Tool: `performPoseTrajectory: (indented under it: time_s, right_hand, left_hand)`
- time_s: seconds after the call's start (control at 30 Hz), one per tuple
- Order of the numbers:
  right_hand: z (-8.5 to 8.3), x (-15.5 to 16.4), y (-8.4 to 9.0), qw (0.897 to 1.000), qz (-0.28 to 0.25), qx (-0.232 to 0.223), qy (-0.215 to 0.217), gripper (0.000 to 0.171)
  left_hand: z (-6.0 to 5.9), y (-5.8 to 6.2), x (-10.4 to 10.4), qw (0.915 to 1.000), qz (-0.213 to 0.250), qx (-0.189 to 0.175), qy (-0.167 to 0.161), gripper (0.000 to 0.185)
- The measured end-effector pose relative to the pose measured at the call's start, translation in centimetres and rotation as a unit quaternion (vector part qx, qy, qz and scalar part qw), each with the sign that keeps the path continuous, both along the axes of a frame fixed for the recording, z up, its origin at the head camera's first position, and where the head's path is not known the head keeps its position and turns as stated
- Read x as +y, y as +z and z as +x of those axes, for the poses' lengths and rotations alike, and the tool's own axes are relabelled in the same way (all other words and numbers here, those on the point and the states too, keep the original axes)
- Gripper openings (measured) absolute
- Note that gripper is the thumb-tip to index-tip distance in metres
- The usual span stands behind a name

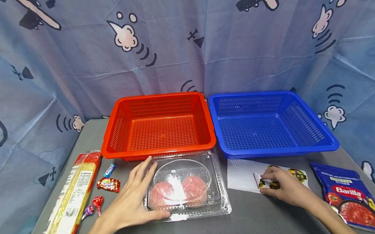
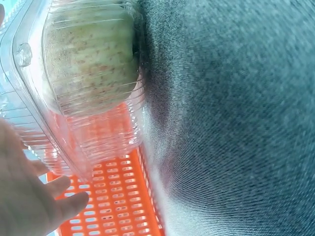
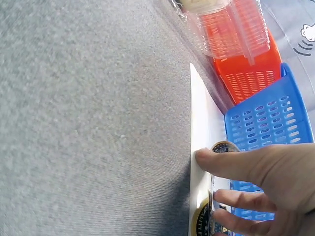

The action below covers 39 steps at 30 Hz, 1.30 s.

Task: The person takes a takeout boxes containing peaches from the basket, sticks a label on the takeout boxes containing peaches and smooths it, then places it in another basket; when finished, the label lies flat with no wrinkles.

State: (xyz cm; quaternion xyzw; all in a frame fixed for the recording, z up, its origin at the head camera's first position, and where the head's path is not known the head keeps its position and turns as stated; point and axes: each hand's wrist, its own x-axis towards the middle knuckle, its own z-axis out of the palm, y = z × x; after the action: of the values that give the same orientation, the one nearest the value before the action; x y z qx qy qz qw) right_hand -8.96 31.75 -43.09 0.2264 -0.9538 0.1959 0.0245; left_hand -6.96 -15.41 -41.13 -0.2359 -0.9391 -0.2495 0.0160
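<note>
My left hand [image 1: 131, 198] rests with spread fingers on the left side of a closed clear plastic box [image 1: 221, 195]. Two round pinkish items [image 1: 194, 190] show through its lid; their exact kind is unclear. In the left wrist view, the ridged box [image 2: 93, 132] lies beyond the fingertips. My right hand [image 1: 284, 187] pinches a partly lifted, curled black-and-yellow sticker [image 1: 260, 181] above a white sticker sheet [image 1: 239, 173]. Another round sticker [image 1: 298, 175] shows behind that hand. In the right wrist view, the thumb of the right hand [image 3: 280, 182] touches the sheet's edge.
A red basket [image 1: 164, 152] and a blue basket [image 1: 278, 151] stand behind the box and sheet. Packaged noodles [image 1: 72, 196], a red candy packet [image 1: 108, 184], a small blue sweet [image 1: 109, 170] and two lollipops [image 1: 98, 201] lie left. A Barilla pouch [image 1: 348, 194] lies right.
</note>
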Motion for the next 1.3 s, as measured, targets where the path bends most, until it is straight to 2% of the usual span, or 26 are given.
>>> performPoseTrajectory:
  time_s: [0.2, 0.43, 0.53, 0.67, 0.83, 1.0, 1.3]
  right_hand:
    - [-0.03, -0.01, 0.03, 0.999, -0.024, -0.029, 0.006, 0.031]
    - [-0.11, -0.3, -0.1, 1.0, -0.029, 0.001, 0.006, 0.04]
    - [-0.1, -0.48, 0.0, 1.0, -0.02, -0.013, -0.01, 0.048]
    - [-0.14, -0.69, 0.45, 0.998, -0.01, -0.058, -0.032, 0.052]
    - [-0.23, -0.81, 0.57, 0.997, -0.005, -0.072, -0.037, 0.06]
    - [-0.27, -0.86, 0.4, 0.998, 0.0, -0.054, -0.033, 0.057]
    - [-0.54, -0.77, -0.33, 0.999, -0.034, 0.034, 0.022, 0.051]
  left_hand:
    - [0.09, -0.06, -0.02, 0.9999, 0.004, -0.01, 0.003, 0.128]
    - [0.17, -0.03, 0.03, 0.9998, 0.005, -0.018, 0.005, 0.128]
    - [0.17, 0.03, 0.06, 0.9997, 0.003, -0.023, 0.008, 0.128]
    - [0.15, 0.09, 0.08, 0.9995, 0.002, -0.031, 0.01, 0.128]
    - [0.12, 0.13, 0.08, 0.9992, 0.005, -0.038, 0.012, 0.128]
    - [0.11, 0.16, 0.11, 0.9992, 0.009, -0.038, 0.011, 0.128]
    - [0.16, 0.14, 0.08, 0.9991, 0.009, -0.039, 0.01, 0.128]
